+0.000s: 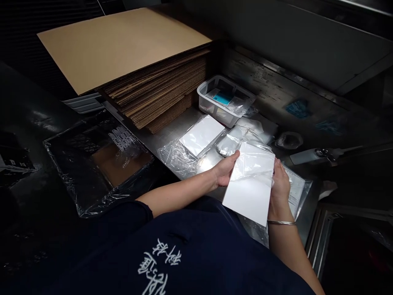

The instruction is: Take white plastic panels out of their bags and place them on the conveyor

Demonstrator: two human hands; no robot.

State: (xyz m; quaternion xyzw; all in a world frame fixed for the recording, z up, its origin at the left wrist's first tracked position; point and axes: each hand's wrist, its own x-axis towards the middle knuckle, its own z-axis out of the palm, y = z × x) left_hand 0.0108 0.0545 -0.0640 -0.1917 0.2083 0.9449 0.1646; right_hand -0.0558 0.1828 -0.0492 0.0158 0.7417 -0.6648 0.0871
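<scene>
Between both hands I hold a white rectangular stack (248, 196), like cards or sheets, with a clear plastic bag (254, 164) over its upper part. My left hand (226, 169) grips its left edge, thumb on the front. My right hand (280, 184) is closed round its right edge, and its fingers are partly hidden behind. A metal bangle (281, 222) circles my right wrist. To the left, another white stack (202, 135) lies in clear plastic on the metal table. A further bagged white piece (294, 188) shows behind my right hand.
A tall pile of cardboard sheets (166, 98) stands at the back left. Beside it is a translucent plastic basket (219, 112) holding bagged items. A clear tape roll (288, 140) and a white-handled tool (307, 155) lie on the right. A plastic-lined bin (76, 192) stands at lower left.
</scene>
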